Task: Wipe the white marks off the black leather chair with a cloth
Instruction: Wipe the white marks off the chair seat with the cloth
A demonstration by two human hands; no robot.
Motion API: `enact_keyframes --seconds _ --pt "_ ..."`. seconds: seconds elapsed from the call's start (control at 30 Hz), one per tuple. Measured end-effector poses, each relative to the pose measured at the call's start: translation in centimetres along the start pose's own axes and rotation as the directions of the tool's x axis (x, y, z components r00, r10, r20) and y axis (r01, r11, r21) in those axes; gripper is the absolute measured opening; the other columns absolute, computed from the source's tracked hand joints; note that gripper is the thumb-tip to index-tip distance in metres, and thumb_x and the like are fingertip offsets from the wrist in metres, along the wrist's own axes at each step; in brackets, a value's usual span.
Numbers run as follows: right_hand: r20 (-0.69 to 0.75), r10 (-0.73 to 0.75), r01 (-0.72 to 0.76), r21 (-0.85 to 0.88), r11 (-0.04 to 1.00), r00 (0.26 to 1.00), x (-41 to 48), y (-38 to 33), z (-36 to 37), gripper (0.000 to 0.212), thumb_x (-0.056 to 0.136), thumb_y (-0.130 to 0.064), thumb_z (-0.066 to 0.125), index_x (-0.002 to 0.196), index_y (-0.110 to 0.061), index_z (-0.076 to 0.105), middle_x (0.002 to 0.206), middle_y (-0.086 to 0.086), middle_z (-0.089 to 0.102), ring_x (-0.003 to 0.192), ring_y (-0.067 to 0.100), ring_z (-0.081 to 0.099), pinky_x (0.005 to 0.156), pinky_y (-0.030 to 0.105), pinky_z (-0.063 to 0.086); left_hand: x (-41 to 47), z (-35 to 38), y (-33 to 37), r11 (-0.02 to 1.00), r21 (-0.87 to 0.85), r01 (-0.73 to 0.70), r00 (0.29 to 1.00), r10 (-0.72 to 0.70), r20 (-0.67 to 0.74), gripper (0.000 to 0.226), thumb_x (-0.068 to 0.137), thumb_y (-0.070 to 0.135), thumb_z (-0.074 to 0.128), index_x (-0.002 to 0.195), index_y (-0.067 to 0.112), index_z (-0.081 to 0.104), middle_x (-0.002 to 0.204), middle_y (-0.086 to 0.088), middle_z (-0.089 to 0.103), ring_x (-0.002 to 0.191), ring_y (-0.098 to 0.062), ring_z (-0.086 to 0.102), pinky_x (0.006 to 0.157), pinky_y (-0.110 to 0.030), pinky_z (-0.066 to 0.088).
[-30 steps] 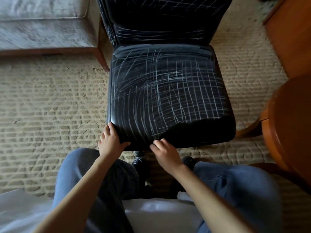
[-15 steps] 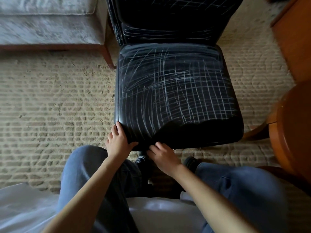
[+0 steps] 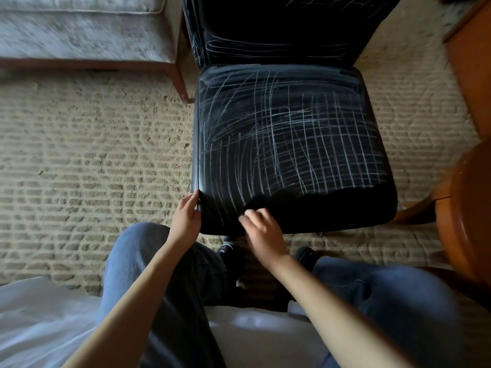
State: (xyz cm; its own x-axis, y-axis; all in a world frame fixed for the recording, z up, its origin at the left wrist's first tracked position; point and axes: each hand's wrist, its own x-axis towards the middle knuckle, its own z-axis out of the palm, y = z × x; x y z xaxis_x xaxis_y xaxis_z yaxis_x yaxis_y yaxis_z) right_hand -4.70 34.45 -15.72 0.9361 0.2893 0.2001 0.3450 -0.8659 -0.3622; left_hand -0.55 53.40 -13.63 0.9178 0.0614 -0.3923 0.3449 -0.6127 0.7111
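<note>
Our right hand (image 3: 261,229) has crept onto the front edge of the black leather chair (image 3: 292,128) at frame centre, fingers curled; we cannot tell what it holds. Our left hand (image 3: 187,216) lies straight-fingered against the seat's lower-left corner.

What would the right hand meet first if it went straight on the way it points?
Probably the black leather chair's white-marked seat, directly ahead of the right hand; whether they touch is unclear.
</note>
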Motion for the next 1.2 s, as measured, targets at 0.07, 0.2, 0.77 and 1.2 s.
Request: enact_keyframes --seconds 0.07,0.2,0.77,1.2 --pt "0.090 -0.157 0.159 -0.013 0.987 0.983 -0.7 0.1 0.0 0.029 0.075 -0.004 0.043 0.086 -0.007 0.070 0.087 0.006 0.064 0.075 0.027 0.059 0.058 0.031 0.051 -0.1 -0.2 -0.1 0.999 -0.037 -0.004 1.000 0.004 0.002 0.056 0.091 -0.011 0.035 0.144 0.008 0.035 0.141 -0.011 0.039 0.126 -0.017 0.039 0.105 -0.026 0.031" --pt "0.190 -0.312 0.326 -0.048 0.944 0.931 1.3 1.6 -1.2 0.028 0.077 -0.009 0.042 0.083 -0.011 0.070 0.085 0.004 0.064 0.075 0.026 0.058 0.059 0.029 0.046 -0.1 0.0 -0.6 0.997 -0.074 -0.012 1.000 0.011 -0.014 0.060 0.088 -0.016 0.032 0.142 0.008 0.038 0.141 -0.012 0.041 0.131 -0.024 0.039 0.110 -0.031 0.030" --pt "0.236 -0.297 0.297 0.036 0.954 0.925 1.1 -0.2 0.6 0.031 0.076 -0.009 0.042 0.086 -0.012 0.070 0.086 0.004 0.063 0.077 0.026 0.058 0.059 0.032 0.050 -0.1 0.5 -1.6 0.996 -0.070 -0.060 0.998 0.057 -0.037 0.064 0.083 -0.020 0.034 0.139 0.008 0.044 0.137 -0.010 0.046 0.125 -0.025 0.046 0.104 -0.031 0.036" --pt "0.044 -0.054 0.050 0.081 0.995 0.998 4.1 -3.5 0.6 0.018 0.080 0.000 0.049 0.079 -0.004 0.067 0.080 0.008 0.061 0.068 0.029 0.054 0.054 0.033 0.050 1.1 0.1 -2.1 0.980 -0.195 -0.029 0.999 0.023 -0.035 0.055 0.084 -0.019 0.031 0.129 0.002 0.055 0.115 -0.002 0.051 0.119 -0.027 0.050 0.106 -0.044 0.039"
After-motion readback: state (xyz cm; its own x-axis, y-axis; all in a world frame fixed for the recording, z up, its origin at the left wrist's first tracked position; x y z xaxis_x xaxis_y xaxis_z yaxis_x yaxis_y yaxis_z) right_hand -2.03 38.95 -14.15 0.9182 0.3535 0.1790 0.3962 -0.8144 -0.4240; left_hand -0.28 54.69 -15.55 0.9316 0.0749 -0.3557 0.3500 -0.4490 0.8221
